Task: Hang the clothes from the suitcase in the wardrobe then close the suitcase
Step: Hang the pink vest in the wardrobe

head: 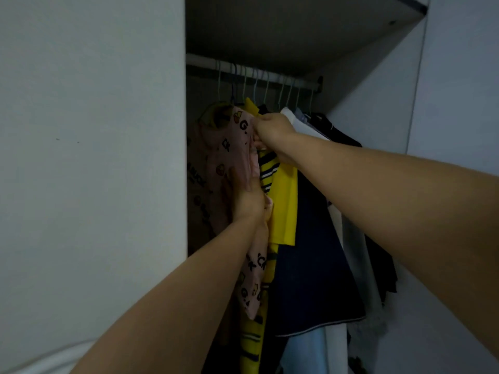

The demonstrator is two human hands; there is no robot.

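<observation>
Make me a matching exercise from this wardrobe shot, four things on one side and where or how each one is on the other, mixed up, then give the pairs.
Things:
1. pink shirt
2. yellow shirt
3. rail
4. navy garment

Places or states:
A. runs across the top, carrying the hanger hooks
B. hangs just right of the yellow one
C. held by the left hand and right hand
D. hangs between the pink and the navy

Pairs: 1-C, 2-D, 3-A, 4-B
</observation>
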